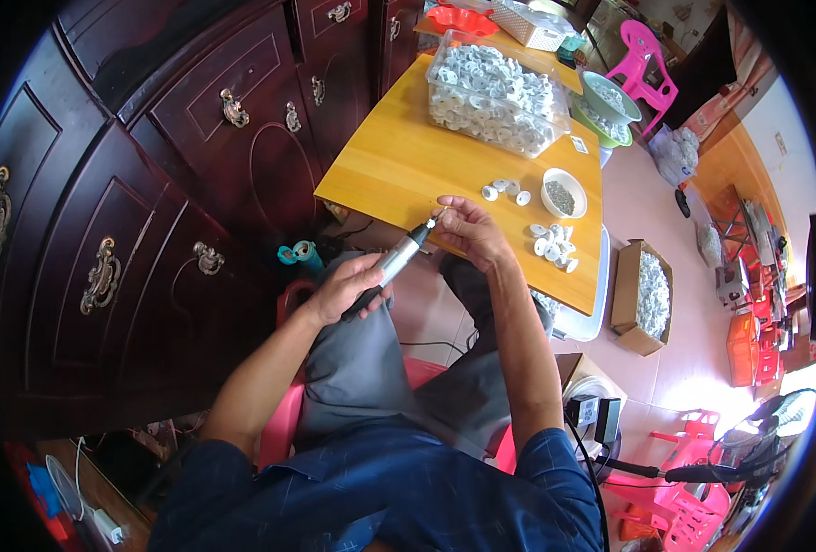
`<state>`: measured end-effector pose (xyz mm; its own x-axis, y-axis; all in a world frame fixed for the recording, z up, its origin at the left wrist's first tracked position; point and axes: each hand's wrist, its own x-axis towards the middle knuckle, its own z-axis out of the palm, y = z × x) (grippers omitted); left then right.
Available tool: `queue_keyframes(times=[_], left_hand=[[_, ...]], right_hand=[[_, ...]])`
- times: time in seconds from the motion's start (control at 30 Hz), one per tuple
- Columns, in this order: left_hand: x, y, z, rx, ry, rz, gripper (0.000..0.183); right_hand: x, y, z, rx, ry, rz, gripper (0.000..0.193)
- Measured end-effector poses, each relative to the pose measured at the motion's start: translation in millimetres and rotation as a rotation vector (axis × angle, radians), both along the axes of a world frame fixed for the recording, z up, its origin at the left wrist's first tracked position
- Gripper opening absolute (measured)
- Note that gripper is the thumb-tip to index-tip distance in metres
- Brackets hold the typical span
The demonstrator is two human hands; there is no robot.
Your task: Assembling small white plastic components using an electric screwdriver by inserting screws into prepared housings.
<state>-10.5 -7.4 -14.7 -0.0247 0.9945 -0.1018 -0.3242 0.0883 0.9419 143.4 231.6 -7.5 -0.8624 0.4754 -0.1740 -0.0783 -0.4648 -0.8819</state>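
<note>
My left hand [344,290] is wrapped round a silver and black electric screwdriver [402,258], which tilts up and to the right. At its tip, by the near edge of the yellow wooden table [380,161], the fingers of my right hand [472,234] are pinched together. Whatever they hold is too small to make out. To the right of that hand lie several white round plastic pieces [555,247], with a smaller group of similar white discs [507,189] farther back. Beside them stands a white bowl [579,210] of small grey metal parts [560,196].
A clear plastic bin [495,136] heaped with white and grey parts stands at the table's far end. Filled green basins [621,134] are beyond it. On the floor to the right is a cardboard box [624,299] of white parts. Dark wooden cabinets [215,83] line the left side.
</note>
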Motion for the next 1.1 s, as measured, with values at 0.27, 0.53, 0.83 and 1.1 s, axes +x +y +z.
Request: queue_keyframes(times=[0.27, 0.53, 0.83, 1.1], left_hand=[[2.1, -0.5, 7.5, -0.010, -0.074, 0.042, 0.043], [1.7, 0.5, 7.0, -0.005, -0.037, 0.030, 0.048], [4.1, -1.1, 13.3, 0.001, -0.020, 0.041, 0.040], [5.3, 0.1, 12.4, -0.006, -0.022, 0.035, 0.036]], right_hand=[[30.3, 44.6, -15.2, 0.441, -0.115, -0.509, 0.024], [46.8, 67.7, -39.2, 1.110, -0.418, -0.971, 0.032], [41.5, 80.7, -18.1, 1.220, -0.655, -0.832, 0.023], [43.3, 63.6, -20.2, 1.306, -0.572, -0.923, 0.014]])
